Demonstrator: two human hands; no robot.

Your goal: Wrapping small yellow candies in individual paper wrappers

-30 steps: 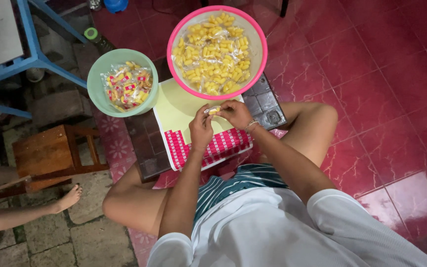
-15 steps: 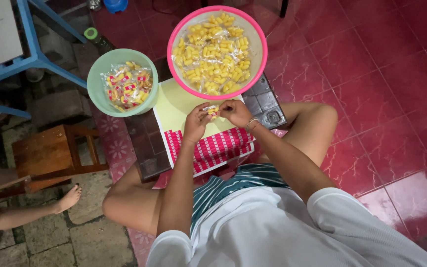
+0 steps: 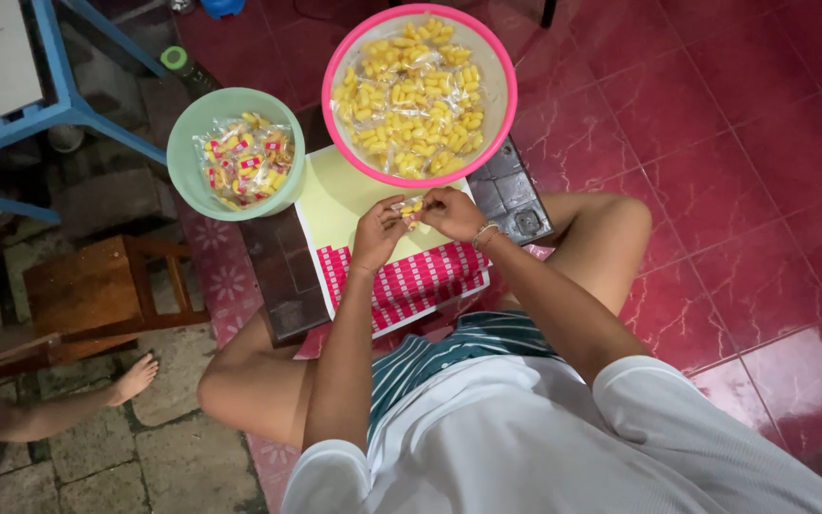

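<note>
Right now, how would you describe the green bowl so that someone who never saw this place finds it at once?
Start from the big pink basin full of yellow wrapped pieces, above the person's hands. Directly to its left, on the floor beside the blue table leg, sits the green bowl. It is smaller than the pink basin, pale green, and holds packets with red and white labels.

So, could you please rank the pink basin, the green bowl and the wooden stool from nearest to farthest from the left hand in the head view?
From the left hand:
1. Pink basin, just ahead, slightly right.
2. Green bowl, ahead to the left.
3. Wooden stool, far left on the floor.
</note>
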